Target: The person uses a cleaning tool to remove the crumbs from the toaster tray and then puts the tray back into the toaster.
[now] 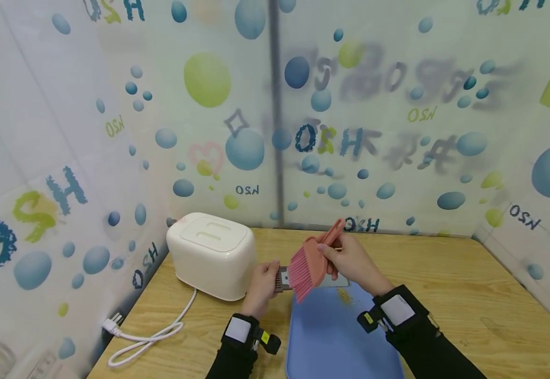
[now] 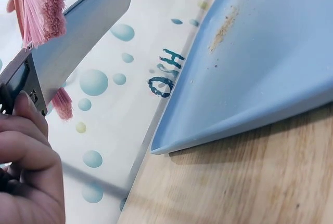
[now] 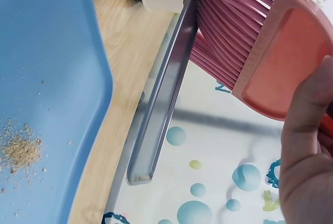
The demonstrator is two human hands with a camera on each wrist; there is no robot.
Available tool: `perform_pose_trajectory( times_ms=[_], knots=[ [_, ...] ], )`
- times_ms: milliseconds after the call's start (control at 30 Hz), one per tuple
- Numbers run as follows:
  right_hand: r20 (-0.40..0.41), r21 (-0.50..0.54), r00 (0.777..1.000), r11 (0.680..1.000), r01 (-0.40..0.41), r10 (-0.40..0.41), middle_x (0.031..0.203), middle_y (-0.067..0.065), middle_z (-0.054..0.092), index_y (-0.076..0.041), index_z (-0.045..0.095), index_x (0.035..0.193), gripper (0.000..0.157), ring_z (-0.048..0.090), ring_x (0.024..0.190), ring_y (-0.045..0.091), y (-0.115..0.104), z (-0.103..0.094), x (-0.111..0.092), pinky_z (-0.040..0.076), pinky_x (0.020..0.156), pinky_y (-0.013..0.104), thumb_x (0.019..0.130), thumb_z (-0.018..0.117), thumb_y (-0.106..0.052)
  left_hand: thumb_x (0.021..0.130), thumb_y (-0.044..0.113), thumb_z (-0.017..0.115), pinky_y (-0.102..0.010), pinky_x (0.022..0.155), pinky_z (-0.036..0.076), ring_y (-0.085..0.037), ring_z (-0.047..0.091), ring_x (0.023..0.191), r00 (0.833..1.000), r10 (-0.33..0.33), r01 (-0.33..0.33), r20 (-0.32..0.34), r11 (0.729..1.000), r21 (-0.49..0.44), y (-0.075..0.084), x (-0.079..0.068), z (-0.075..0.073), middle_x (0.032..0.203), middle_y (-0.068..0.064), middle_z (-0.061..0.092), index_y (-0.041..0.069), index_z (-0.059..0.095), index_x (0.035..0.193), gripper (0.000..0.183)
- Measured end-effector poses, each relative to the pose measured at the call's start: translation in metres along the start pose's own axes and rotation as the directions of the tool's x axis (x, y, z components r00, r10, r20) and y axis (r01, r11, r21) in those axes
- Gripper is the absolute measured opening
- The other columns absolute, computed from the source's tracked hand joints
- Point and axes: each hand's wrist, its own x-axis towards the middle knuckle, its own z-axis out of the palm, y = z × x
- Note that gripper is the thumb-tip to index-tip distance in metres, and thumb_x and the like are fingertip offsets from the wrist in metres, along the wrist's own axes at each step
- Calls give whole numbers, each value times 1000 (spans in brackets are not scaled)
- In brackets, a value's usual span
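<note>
My left hand (image 1: 262, 282) grips the dark end of a long, narrow metal crumb tray (image 3: 165, 96), held tilted beyond the blue tray's edge in the right wrist view. A few brown crumbs (image 3: 140, 178) sit at its far end. In my right hand (image 1: 352, 259) is a pink brush (image 1: 311, 259), held by its handle with the thumb on the flat head. Its bristles (image 2: 44, 13) lie across the crumb tray near my left fingers, showing on both sides of it. Below is a blue tray (image 1: 339, 337) with a small pile of crumbs (image 3: 22, 151) on it.
A cream toaster (image 1: 210, 258) with a lid on top stands left of my left hand. Its white cord (image 1: 154, 337) lies looped on the wooden table (image 1: 450, 295), with the plug unplugged by the left wall. Patterned sheets (image 1: 379, 173) hang behind and beside the table.
</note>
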Motion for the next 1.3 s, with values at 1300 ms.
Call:
perform_pose_trajectory(
  times_ms=[1300],
  knots=[
    [-64,-62,998,998,-24,20,66,10,57,8,56,132,36,52,48,17,19,-35,-15,48,46,31,106,57,-17,110,33,46,-22,53,39,-9,52,58,1000,3,-3,1,1000,-2,1,-1,-2,71,0,58,-2,65,102,41]
  ],
)
